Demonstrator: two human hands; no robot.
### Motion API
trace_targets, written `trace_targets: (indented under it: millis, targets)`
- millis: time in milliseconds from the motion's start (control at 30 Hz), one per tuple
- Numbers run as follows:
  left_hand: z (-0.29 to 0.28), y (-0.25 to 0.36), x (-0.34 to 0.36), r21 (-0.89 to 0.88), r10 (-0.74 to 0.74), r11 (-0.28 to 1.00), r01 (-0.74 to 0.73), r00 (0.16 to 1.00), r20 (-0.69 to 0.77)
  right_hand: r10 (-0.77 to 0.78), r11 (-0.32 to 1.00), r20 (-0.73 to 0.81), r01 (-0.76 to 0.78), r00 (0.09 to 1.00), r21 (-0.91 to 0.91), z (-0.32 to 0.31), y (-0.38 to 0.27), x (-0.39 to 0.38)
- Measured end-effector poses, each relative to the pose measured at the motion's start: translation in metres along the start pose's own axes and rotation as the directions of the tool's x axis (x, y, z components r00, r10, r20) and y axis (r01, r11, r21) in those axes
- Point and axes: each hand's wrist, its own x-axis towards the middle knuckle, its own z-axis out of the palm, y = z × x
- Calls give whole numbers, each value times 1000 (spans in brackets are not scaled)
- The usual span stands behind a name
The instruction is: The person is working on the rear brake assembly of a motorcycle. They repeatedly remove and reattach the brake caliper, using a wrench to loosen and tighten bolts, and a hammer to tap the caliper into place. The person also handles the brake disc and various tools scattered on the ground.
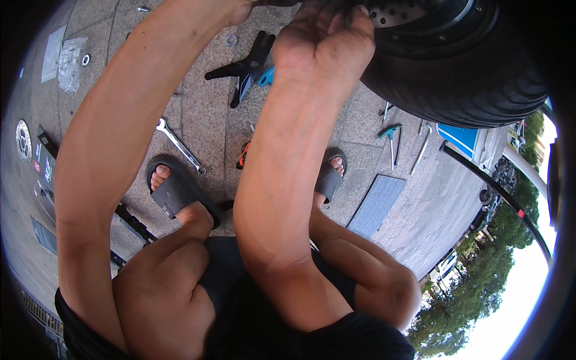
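Black rubber fills the top right: a fat tyre (462, 78) on its wheel, raised above the paving, with a perforated metal brake disc (393, 12) showing at the hub. Both arms reach up to it from the lower edge. The right hand (321, 39) is up against the wheel just beside the disc, fingers (351, 15) curled in toward the hub, grubby with dark grime; whether it pinches anything I cannot tell, the fingertips are tucked out of sight. The left hand (243, 7) sits at the very top edge, mostly cut off (only the wrist and heel of it show), so its grip cannot be told either.

Down below, the person squats in black shorts, bare feet in dark grey slippers, left slipper (177, 192) and right slipper (330, 174), flat on the stone floor (204, 108). Tools lie scattered there: a silver spanner (180, 146) just ahead of the left foot, a black three-armed wrench (246, 66) farther out beside something blue, a small red-handled tool (242, 155) between the forearms, and a teal T-handle key (391, 135) with slim metal rods under the tyre. A grey mat (377, 205) lies near the right foot. Far left, another brake disc (23, 141) rests flat on the floor. Trees and bright sky curve along the lower right.
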Motion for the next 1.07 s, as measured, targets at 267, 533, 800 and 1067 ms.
trace_targets:
  millis: [267, 533, 800, 1067]
  targets:
    - [-1, -4, 9, 86, 43, 995, -48, 997, 66, 19, 1000, -2, -19, 1000, 21, -1, -1, 0]
    - [0, -3, 13, 66, -79, 995, 81, 996, -31, 13, 1000, -21, -13, 1000, 11, 1, -1, -1]
    - [3, -3, 0, 112, 147, 982, -154, 987, 67, 22, 999, 15, -22, 1000, 27, -6, -1, 2]
    - [1, -3, 6, 55, -59, 997, 61, 997, -45, 21, 999, -19, -21, 1000, 34, -3, 0, 1]
